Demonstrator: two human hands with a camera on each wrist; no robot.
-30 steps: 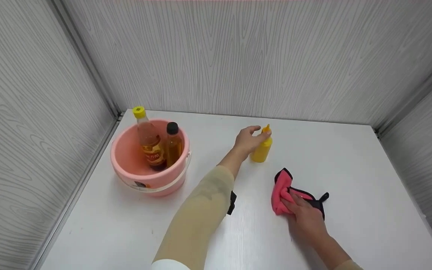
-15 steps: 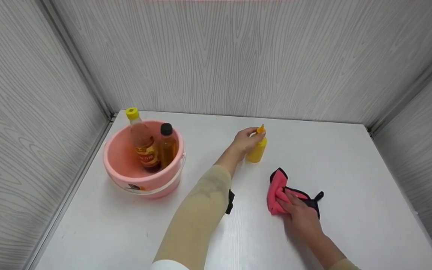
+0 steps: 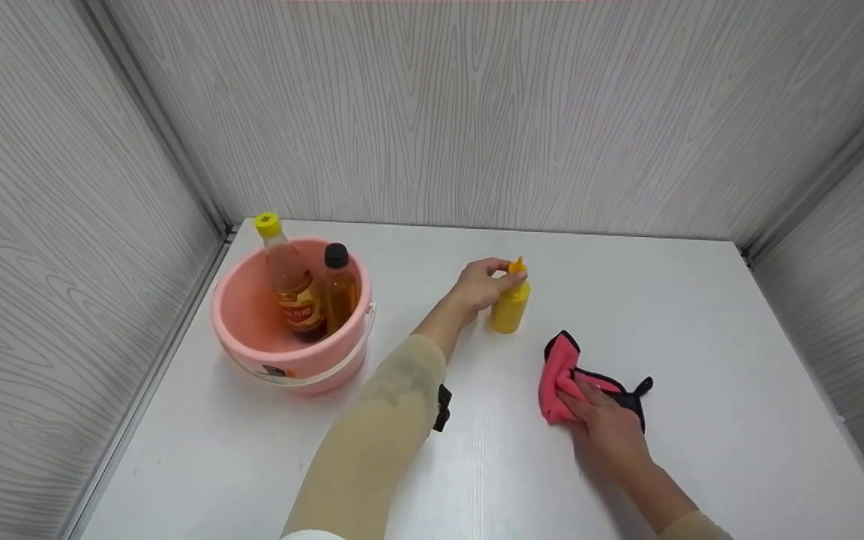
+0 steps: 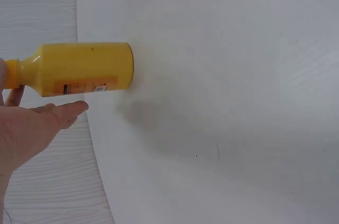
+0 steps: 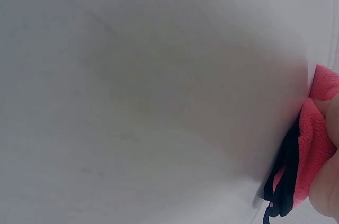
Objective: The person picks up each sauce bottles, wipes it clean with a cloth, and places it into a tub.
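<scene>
Left hand (image 3: 481, 285) pinches the small yellow plastic squeeze bottle (image 3: 510, 309) at its neck, mid-table; it looks light, smooth, likely slippery. Right hand (image 3: 608, 431) presses flat on the soft pink black-edged cloth (image 3: 561, 371).

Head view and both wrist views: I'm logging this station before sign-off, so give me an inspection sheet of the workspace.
Surface: white table, no spills seen.
Job's things: yellow squeeze bottle upright mid-table; pink cloth with black trim, bunched on the table.
Clutter: pink bucket at the left, holding a yellow-capped bottle and a black-capped bottle, both leaning.
Grippers: left hand pinches the squeeze bottle's neck, palm apart from its body; right hand presses on the cloth.
Cables: nothing seen; only a black strap on the left sleeve.
Surroundings: grey wood-grain panels on three sides.
</scene>
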